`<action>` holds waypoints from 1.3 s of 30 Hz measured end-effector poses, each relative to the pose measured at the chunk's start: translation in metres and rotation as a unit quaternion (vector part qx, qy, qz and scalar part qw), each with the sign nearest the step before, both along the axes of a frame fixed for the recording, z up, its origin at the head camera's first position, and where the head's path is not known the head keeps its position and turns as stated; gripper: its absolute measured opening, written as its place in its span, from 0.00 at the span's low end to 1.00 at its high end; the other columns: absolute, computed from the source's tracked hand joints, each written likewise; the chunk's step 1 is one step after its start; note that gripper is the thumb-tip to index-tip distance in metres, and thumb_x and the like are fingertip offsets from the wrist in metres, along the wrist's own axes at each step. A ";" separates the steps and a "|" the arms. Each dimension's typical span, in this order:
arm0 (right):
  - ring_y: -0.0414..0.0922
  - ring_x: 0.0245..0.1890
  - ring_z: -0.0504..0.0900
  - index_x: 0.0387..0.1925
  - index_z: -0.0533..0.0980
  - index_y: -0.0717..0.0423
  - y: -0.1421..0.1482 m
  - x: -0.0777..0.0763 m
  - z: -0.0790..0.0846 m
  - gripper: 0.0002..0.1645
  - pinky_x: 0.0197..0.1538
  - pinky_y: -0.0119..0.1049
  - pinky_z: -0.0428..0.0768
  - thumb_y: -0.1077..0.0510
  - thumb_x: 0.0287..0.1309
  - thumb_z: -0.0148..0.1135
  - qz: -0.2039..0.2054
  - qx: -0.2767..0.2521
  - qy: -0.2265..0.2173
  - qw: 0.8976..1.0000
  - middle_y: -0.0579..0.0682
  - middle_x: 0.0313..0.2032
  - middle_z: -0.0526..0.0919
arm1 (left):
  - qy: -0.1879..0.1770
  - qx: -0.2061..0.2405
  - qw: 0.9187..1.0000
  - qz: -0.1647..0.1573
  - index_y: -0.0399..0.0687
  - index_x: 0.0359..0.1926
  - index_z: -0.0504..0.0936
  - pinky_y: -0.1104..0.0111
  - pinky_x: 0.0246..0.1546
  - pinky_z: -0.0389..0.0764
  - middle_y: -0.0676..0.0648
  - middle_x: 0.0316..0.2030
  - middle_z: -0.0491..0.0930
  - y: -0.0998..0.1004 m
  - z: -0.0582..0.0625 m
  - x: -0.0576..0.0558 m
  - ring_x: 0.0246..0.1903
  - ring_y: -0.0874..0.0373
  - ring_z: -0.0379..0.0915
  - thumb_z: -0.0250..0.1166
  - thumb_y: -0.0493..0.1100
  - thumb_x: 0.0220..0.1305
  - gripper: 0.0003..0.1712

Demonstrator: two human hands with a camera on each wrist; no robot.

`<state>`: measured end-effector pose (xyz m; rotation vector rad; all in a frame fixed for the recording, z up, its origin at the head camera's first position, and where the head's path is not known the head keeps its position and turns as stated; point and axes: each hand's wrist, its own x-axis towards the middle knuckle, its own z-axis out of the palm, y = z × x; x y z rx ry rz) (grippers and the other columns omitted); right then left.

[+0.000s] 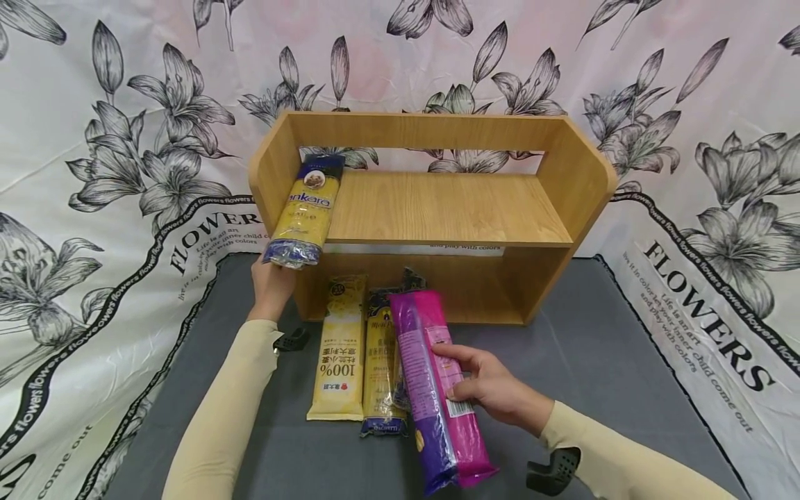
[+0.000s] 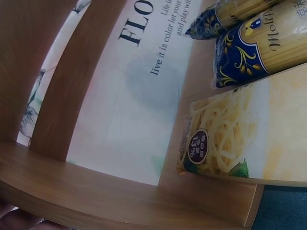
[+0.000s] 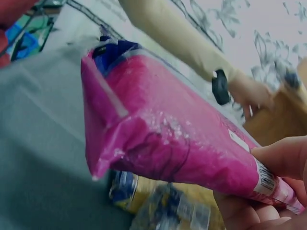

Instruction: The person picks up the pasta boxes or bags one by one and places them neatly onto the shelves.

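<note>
My right hand [image 1: 494, 385] grips a pink and purple packet [image 1: 437, 389] by its right edge, thumb on the face near the barcode. The packet is tilted above the table, in front of the shelf. My left hand [image 1: 273, 288] is at the left side panel of the wooden shelf [image 1: 450, 208], just below a yellow ankara pasta packet [image 1: 306, 212] that lies on the upper board. Most of its fingers are hidden in the head view; in the left wrist view a few fingers [image 2: 21, 220] show outside the panel.
A pale yellow pasta packet [image 1: 337, 354] and a yellow and blue pasta packet [image 1: 383, 368] lie side by side before the lower compartment, their far ends inside it. Another dark-ended packet [image 1: 414, 279] is partly hidden behind the pink one. A grey cloth [image 1: 625, 389] covers the table.
</note>
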<state>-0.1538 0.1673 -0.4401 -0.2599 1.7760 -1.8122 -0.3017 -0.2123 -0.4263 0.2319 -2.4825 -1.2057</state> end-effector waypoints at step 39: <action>0.52 0.66 0.70 0.79 0.58 0.46 -0.078 -0.105 0.135 0.45 0.62 0.42 0.79 0.73 0.64 0.54 -0.110 -0.010 -0.012 0.994 0.58 0.74 0.62 | 0.002 -0.001 1.000 -0.002 0.41 0.69 0.71 0.42 0.60 0.73 0.30 0.61 0.78 -0.001 -0.001 0.000 0.61 0.32 0.74 0.52 0.49 0.77 0.27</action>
